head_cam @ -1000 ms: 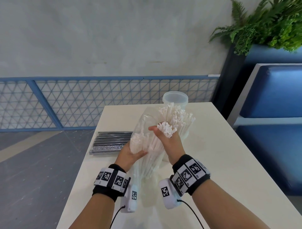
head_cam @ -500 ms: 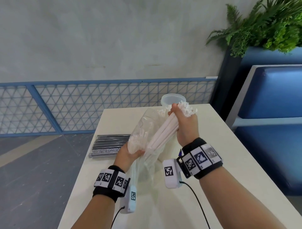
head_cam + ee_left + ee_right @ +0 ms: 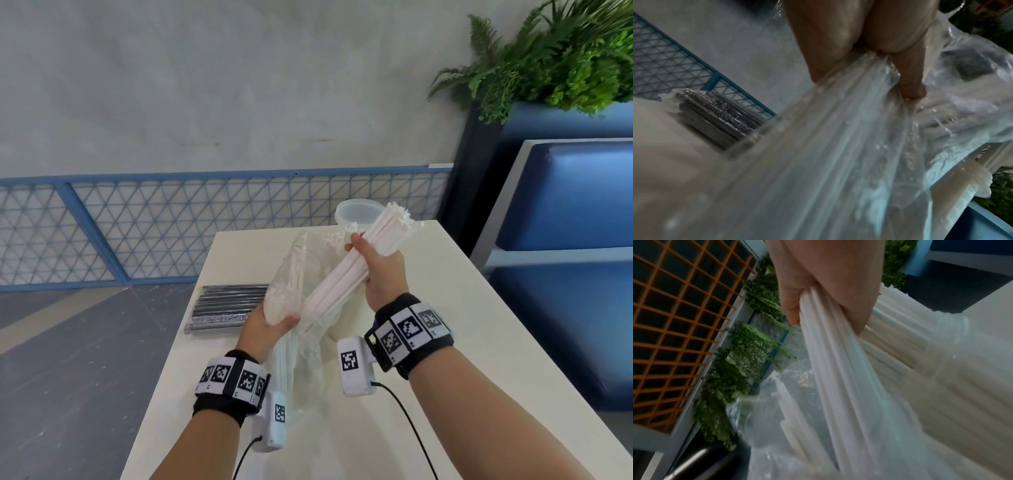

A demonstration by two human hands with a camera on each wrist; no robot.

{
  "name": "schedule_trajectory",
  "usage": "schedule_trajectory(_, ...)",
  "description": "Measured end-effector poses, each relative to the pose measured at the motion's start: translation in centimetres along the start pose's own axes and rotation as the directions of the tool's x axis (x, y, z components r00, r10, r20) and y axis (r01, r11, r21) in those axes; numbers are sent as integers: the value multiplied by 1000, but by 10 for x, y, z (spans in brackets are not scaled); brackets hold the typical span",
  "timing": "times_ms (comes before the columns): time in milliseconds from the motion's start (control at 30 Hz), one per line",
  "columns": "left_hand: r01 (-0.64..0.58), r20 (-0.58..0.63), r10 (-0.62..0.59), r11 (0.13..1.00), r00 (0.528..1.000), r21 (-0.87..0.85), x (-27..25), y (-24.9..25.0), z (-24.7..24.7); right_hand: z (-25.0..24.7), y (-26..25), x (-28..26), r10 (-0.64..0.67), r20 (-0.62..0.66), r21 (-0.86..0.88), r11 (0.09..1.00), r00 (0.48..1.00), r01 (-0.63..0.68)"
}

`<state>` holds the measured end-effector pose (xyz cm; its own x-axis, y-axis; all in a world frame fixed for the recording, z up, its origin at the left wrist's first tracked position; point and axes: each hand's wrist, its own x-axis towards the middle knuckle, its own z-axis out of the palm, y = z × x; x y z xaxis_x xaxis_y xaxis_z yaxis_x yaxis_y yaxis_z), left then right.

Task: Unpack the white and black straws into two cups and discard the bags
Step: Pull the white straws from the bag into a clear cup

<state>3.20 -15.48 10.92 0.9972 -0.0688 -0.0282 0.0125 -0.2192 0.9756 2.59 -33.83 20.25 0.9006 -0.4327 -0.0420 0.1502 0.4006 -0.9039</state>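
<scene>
My right hand (image 3: 375, 263) grips a bundle of white straws (image 3: 346, 274) near their upper ends and holds them slanted up to the right, partly out of a clear plastic bag (image 3: 301, 260). My left hand (image 3: 270, 320) grips that bag lower down, with a few white straws still inside it. In the right wrist view my fingers (image 3: 797, 305) wrap the white straws (image 3: 838, 369). The left wrist view shows my fingers (image 3: 908, 78) pinching the clear bag (image 3: 838, 146). A clear cup (image 3: 356, 214) stands at the table's far edge behind the straws. A sealed pack of black straws (image 3: 227, 306) lies at the left.
The white table (image 3: 462, 342) is narrow, with its left edge close to the black pack. A blue mesh fence (image 3: 171, 233) runs behind it. A blue bench (image 3: 565, 222) and a planter with green ferns (image 3: 565, 58) stand at the right.
My right hand has lifted the bundle of white straws up and to the right, drawing it further out of the bag. My left hand has stayed on the bag.
</scene>
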Motion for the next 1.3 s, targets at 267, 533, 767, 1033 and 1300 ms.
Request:
schedule_trajectory(267, 37, -114, -47, 996, 992, -81, 5, -5, -6, -8, -42, 22, -103, -240, -6, 994, 965, 105)
schedule_trajectory(533, 30, -150, -39, 998, 988, -63, 4, -3, -8, -9, -55, 26, -369, -255, -127, 929, 894, 347)
schedule_trajectory(767, 8, -90, -21, 990, 996, -138, -1, 2, -4, 7, -44, 27, -459, -151, -274, 870, 875, 409)
schedule_trajectory(1033, 0, -83, -15, 984, 996, -181, 1, 3, -1, 6, -63, 14, -346, 496, -354, 757, 796, 550)
schedule_trajectory(1300, -10, -98, -6, 986, 995, -168, 6, -6, -4, -7, -73, 22, -400, 488, -62, 871, 776, 488)
